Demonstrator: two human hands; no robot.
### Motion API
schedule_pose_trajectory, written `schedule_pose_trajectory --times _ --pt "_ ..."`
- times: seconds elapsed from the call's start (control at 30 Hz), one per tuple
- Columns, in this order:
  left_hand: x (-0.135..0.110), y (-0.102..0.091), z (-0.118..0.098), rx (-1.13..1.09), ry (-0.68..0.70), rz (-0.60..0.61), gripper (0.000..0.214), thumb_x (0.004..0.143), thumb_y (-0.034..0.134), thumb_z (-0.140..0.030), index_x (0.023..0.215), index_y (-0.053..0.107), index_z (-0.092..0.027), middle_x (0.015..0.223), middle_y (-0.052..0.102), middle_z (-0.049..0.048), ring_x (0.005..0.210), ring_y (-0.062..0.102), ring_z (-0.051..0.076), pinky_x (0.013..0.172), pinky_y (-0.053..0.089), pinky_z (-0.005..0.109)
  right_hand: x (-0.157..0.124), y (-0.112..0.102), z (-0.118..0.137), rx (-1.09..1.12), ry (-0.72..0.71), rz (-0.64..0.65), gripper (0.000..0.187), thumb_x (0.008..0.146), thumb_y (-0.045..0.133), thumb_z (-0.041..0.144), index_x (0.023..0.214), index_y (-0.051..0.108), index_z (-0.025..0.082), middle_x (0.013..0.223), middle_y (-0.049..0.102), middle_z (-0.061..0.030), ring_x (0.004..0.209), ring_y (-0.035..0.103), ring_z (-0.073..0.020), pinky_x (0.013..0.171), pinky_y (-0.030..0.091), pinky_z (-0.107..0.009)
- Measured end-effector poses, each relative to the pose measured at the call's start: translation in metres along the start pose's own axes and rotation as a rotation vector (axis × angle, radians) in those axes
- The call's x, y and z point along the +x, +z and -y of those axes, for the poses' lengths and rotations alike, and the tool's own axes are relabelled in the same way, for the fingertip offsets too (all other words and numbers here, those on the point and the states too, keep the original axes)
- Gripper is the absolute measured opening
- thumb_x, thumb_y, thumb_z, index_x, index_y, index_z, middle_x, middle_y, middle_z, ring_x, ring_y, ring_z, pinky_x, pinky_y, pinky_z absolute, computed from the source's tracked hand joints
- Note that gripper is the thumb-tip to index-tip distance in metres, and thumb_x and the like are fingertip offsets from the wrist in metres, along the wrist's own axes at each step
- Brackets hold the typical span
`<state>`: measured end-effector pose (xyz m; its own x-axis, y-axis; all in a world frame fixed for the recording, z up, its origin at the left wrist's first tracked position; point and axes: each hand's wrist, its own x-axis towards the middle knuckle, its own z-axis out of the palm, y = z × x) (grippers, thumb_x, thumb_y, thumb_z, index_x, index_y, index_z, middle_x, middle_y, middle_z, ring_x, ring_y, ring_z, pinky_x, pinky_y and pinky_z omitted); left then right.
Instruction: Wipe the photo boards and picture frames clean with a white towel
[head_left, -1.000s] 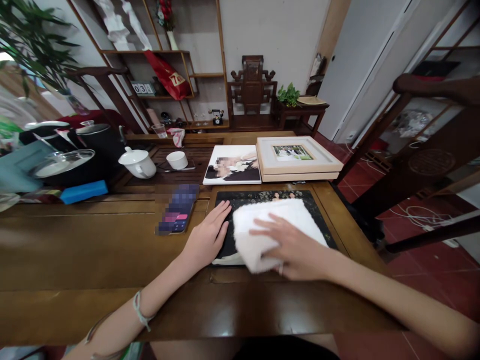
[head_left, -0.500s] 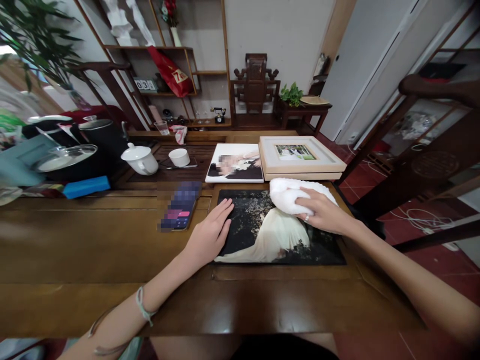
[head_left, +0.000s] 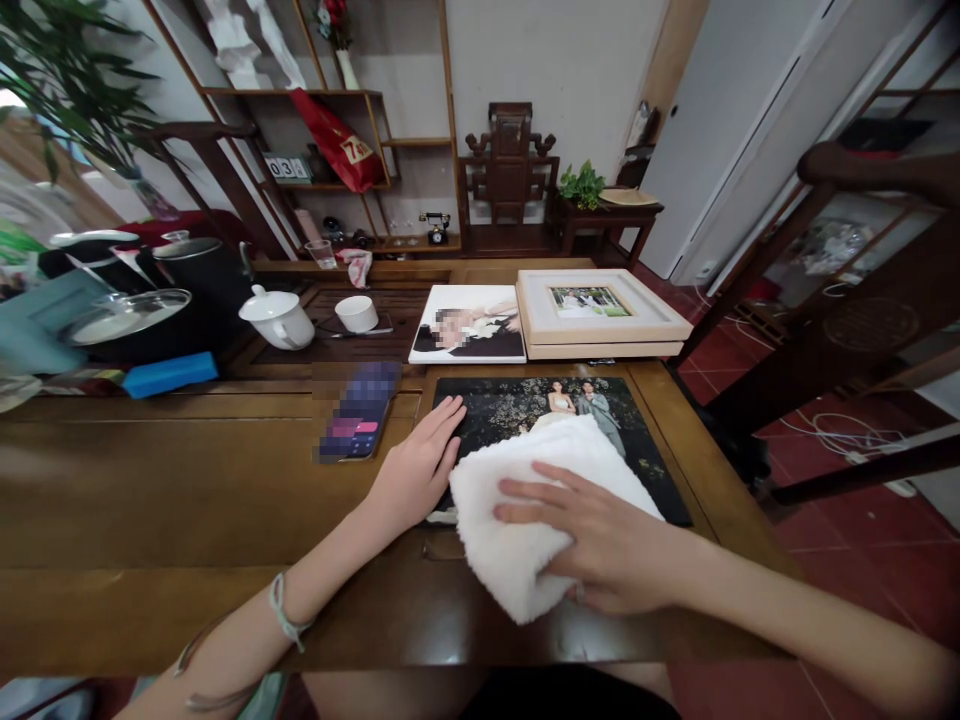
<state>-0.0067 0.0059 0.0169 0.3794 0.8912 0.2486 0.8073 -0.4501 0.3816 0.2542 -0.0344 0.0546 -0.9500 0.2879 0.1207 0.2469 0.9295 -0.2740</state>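
A dark photo panel (head_left: 637,425) showing a couple lies flat on the wooden table. My left hand (head_left: 421,460) rests on its left edge, palm down with the fingers stretched out. Across the panel's lower part spreads a white fluffy towel (head_left: 487,500), which overhangs the front edge onto the table. My right hand (head_left: 596,535) presses down on this towel with bent fingers and grips it. The towel hides much of the picture's middle and lower part.
Behind the panel lie a white-edged photo print (head_left: 480,345) and a stack of light wooden frames (head_left: 600,325). To the left are a phone (head_left: 364,410), a blue block (head_left: 171,374), a white lidded cup (head_left: 277,318), a small white bowl (head_left: 357,314) and a black pot (head_left: 135,330).
My right hand has drawn the towel from the panel's upper right toward me and to the left, uncovering the couple. The left hand has stayed in place.
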Motion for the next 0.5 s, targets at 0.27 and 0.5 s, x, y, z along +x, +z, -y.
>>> schedule_pose_trajectory --times 0.27,0.5 --pt "0.0 0.001 -0.001 0.012 -0.006 -0.014 0.045 0.1 0.031 -0.026 0.14 0.046 -0.012 0.151 0.042 0.0107 0.142 0.034 0.021 0.115 0.035 0.042 -0.027 -0.02 -0.091 -0.195 0.357 -0.269 0.021 0.081 0.052 0.015 0.095 0.068 0.015 0.13 0.058 -0.0204 0.126 0.051 -0.0327 0.102 0.041 -0.056" --pt "-0.001 0.002 0.0 0.014 -0.007 -0.015 0.045 0.099 0.03 -0.025 0.14 0.045 -0.014 0.152 0.041 0.0101 0.142 0.035 0.021 0.115 0.035 0.042 0.011 -0.002 -0.053 -0.232 0.369 -0.192 0.036 0.074 0.062 0.013 0.109 0.069 0.017 0.138 0.052 -0.0196 0.134 0.039 -0.0388 0.107 0.031 -0.061"
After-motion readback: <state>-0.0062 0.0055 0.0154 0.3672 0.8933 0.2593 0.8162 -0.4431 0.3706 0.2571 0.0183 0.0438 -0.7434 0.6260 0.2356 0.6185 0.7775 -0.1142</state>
